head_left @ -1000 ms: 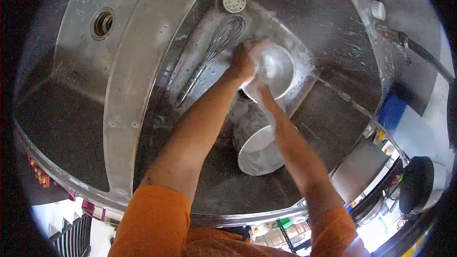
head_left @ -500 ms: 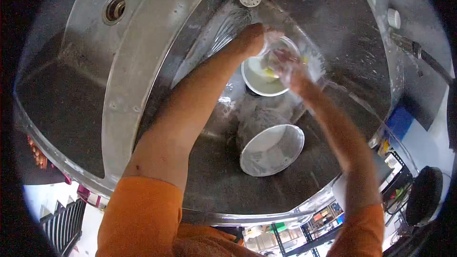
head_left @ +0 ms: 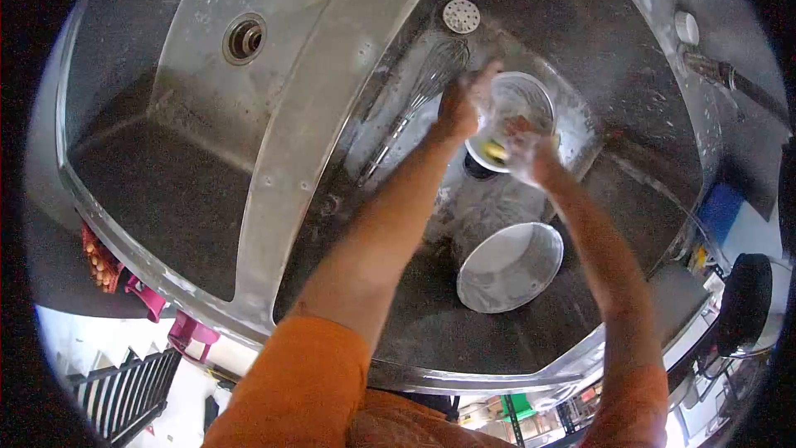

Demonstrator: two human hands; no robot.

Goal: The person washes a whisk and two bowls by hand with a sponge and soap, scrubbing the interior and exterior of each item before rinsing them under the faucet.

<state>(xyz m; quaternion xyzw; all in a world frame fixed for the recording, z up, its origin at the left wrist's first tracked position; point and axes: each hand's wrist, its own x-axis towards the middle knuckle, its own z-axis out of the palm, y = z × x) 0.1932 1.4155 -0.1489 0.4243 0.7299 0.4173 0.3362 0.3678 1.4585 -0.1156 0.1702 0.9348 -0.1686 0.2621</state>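
- A small round white bowl (head_left: 516, 108), wet and soapy, is held tilted over the right-hand basin of a stainless steel double sink (head_left: 332, 108), just above the dark drain opening.
- The left hand (head_left: 458, 112) grips the bowl's left rim, fingers closed on the edge with the thumb outside.
- The right hand (head_left: 531, 153) is down in the bowl's mouth, fingers curled around a yellow-green scrubbing sponge (head_left: 496, 150) pressed on the lower inner wall; suds cover the knuckles.
- Judged from its look, the bowl is light and rigid, but slick with foam; the rim, pinched between thumb and fingers, seems the surest hold, and a hard knock on the steel could chip or dent it.
- Just below the bowl a round metal pot with a whitish, soapy inside (head_left: 510, 265) lies tipped on its side on the basin floor.
- A wire whisk (head_left: 419, 99) lies left of the bowl, its loops toward a round perforated strainer (head_left: 461, 16).
- The left basin holds only its drain (head_left: 245, 37).
- A tap and hose (head_left: 730, 79) reach in from the right.
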